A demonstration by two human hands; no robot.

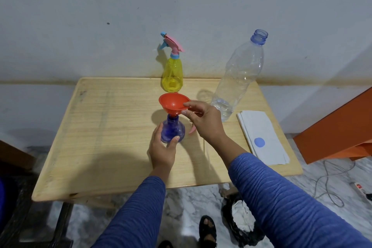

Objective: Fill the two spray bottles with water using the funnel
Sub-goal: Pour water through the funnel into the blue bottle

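A blue spray bottle (173,130) without its head stands mid-table, and my left hand (162,148) grips its body from the near side. An orange funnel (173,103) sits with its spout in the bottle's neck; my right hand (203,120) pinches the funnel's right rim between thumb and forefinger. A yellow spray bottle (172,75) with a pink and blue trigger head stands at the table's far edge. A large clear water bottle (239,78), uncapped, stands to the right with a little water at its bottom. A pink part (192,130), mostly hidden, lies behind my right hand.
The wooden table (100,137) stands against a grey wall. A stack of white paper (261,137) with a blue cap on it lies at the table's right edge. An orange cabinet (340,127) stands to the right; cables (330,183) and a bag lie on the floor.
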